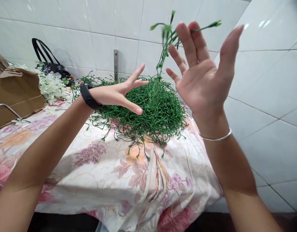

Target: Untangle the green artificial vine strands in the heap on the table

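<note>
A large heap of thin green plastic stems [160,112] with small budded tips lies tangled on a flowered cloth [90,180]. My left hand [121,91], with a black band at the wrist, is over the heap's left side, fingers spread and holding nothing. Higher up on the right, my right hand [201,71] shows its palm, with fingers stretched out and thumb wide. A bunch of green stems [165,45] stands up above the heap beside its fingertips, slightly blurred. One stem runs behind the fingers; whether it touches them I cannot tell.
White flowers [53,85] and a black patterned bag [55,69] stand at the back left, near a brown cardboard box [18,93]. A bent metal wire [10,108] lies before the box. White tiled walls [266,87] close off the back and right; a metal strip [116,64] is upright behind the heap.
</note>
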`<state>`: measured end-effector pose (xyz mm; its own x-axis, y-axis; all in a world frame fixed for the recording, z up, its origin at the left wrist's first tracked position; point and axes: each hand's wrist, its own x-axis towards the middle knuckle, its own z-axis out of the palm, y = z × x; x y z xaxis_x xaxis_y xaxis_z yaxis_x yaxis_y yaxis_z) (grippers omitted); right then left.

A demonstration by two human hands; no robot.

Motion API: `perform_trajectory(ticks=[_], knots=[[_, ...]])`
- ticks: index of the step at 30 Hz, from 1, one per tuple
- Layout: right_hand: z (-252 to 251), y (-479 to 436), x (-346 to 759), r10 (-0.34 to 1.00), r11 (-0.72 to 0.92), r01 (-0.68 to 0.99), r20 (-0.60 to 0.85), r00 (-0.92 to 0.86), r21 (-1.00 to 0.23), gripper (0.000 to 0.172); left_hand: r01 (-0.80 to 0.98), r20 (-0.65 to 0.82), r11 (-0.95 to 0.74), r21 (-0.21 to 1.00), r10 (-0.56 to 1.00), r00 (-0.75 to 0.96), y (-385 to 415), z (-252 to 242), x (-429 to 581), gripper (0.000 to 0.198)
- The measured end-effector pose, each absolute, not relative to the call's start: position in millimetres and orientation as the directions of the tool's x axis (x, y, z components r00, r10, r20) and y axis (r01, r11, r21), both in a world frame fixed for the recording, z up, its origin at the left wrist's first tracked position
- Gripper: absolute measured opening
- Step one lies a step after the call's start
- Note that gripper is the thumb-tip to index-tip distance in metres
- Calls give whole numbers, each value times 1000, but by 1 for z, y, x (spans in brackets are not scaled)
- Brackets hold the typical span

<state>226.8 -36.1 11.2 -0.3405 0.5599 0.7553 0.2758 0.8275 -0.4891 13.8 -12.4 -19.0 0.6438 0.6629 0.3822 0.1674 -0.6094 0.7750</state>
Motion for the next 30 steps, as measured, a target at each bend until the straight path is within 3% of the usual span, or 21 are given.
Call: perform_trajectory(ticks=[3, 5, 9, 13, 16, 19, 25, 27, 30], knots=[[12, -45, 224, 497, 865, 337, 734, -463, -372, 55, 118, 349, -530, 840, 693, 631, -13, -22, 22, 101], [13, -49, 223, 496, 866, 330, 723, -480, -375, 58, 70, 353, -500, 863, 697, 625, -12, -24, 28, 92], [15, -51, 221, 566, 812, 167, 682, -464, -560, 64, 17, 398, -498, 867, 712, 578, -7, -28, 32, 66], [17, -49, 217, 610, 728, 6, 643, -464, -686, 58, 49, 379, -490, 870, 729, 570, -8, -29, 30, 42], [17, -47, 215, 648, 688, -51, 645, -405, -724, 44, 8, 399, -476, 879, 747, 532, -12, -34, 26, 36], [14, -39, 217, 658, 686, -112, 679, -327, -719, 45, -89, 452, -466, 880, 768, 453, -13, -42, 20, 30], [7, -9, 230, 652, 573, -314, 653, -385, -758, 22, -297, 483, -398, 868, 815, 320, -4, -51, 11, 29], [5, -3, 232, 656, 581, -304, 655, -375, -755, 16, -371, 470, -362, 855, 844, 258, 0, -54, 11, 29], [3, 1, 232, 671, 633, -162, 641, -372, -757, 21, -423, 454, -341, 840, 868, 203, 5, -60, 12, 27]])
